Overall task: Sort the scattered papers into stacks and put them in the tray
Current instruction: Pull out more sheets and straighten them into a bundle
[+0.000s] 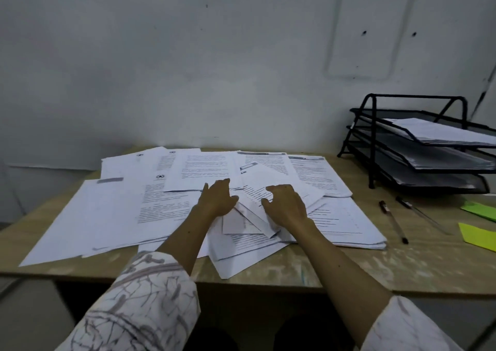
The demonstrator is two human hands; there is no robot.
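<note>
White papers (171, 203) scattered left of tray (418, 146), long axes varied, left hand (218, 199) and right hand (285, 207) spread flat on central sheets

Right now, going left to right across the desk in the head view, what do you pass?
Papers → left hand → right hand → two pens → green notes, with the tray behind.

Scattered papers (120, 211) spread over left and centre of table (349, 270), overlapping. Both hands on pile centre: left hand (218, 199) beside right hand (285, 207). Tray (375, 141) at far right against wall, sheets in its tiers. Two pens (394, 223) between papers and sticky notes (477, 236) at right edge.
</note>
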